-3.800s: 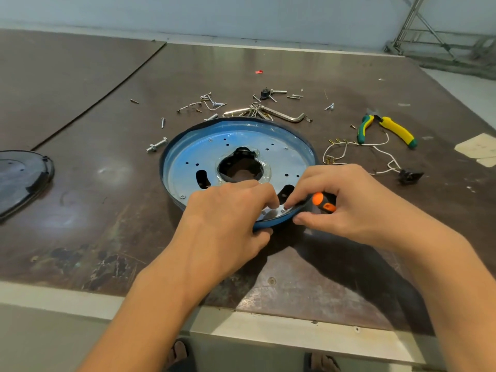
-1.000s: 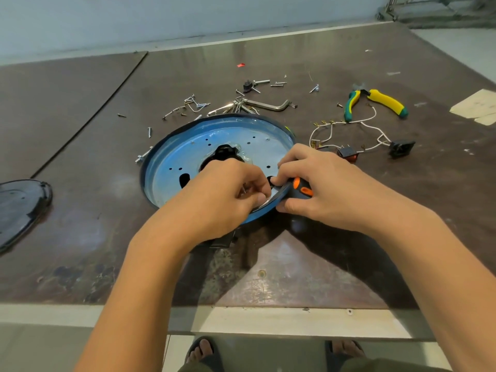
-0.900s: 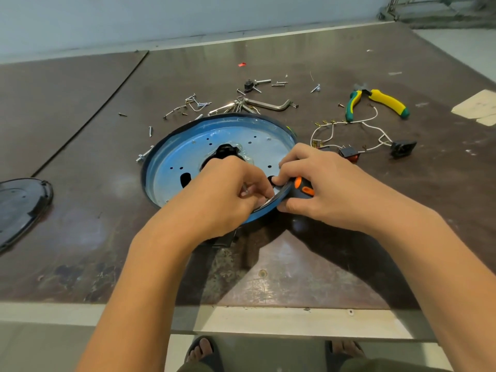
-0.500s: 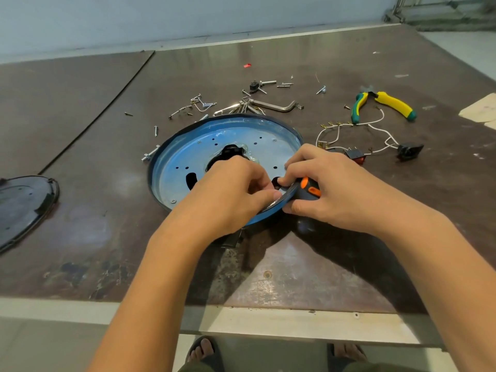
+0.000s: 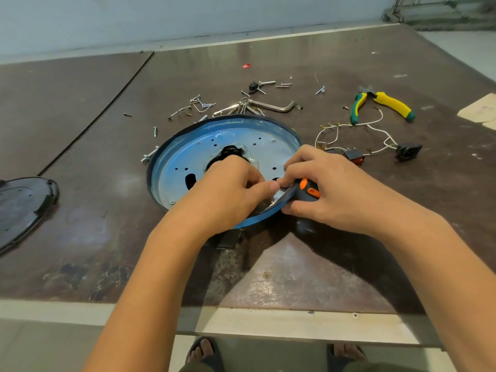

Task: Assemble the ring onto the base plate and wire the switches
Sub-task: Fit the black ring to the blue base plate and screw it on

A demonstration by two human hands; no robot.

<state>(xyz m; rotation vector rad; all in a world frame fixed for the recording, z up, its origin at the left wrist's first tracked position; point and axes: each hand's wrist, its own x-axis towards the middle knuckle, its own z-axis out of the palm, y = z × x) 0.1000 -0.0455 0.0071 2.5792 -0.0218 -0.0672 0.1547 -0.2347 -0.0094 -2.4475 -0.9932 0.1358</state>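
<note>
Brown table [image 5: 80, 237], left hand [image 5: 228, 194] pinching base plate [image 5: 188, 154] rim, right hand [image 5: 335, 189] gripping screwdriver [image 5: 306, 189]

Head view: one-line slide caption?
Right hand grips an orange-black screwdriver at the blue base plate rim; left hand rests on the plate.

One base plate [image 5: 188, 157], one screwdriver [image 5: 308, 190]

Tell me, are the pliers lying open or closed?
Open: the pliers lie with their green and yellow handles splayed apart.
</note>
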